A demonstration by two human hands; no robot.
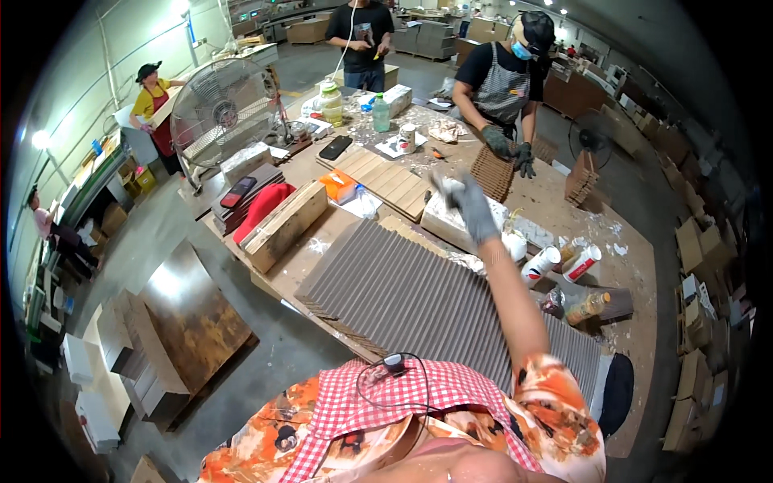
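Note:
My right hand (477,216), in a grey glove, reaches far across the table over a white block (439,217). Its fingers are smeared by motion, so whether they hold anything cannot be made out. Below my arm lies a wide row of grey-brown ribbed strips (403,286), packed side by side. Beyond it sits a panel of light wooden slats (386,181). Right of my forearm stand white tubes or bottles (541,264) and a jar with an orange-brown top (592,306). My left hand is out of the picture.
Across the table a masked co-worker (503,80) in dark gloves handles brown slatted pieces (487,173). A wooden beam (286,225), red cloth (262,211), phone (336,147) and green bottle (381,113) lie or stand on the table. A large fan (224,113) stands at the left.

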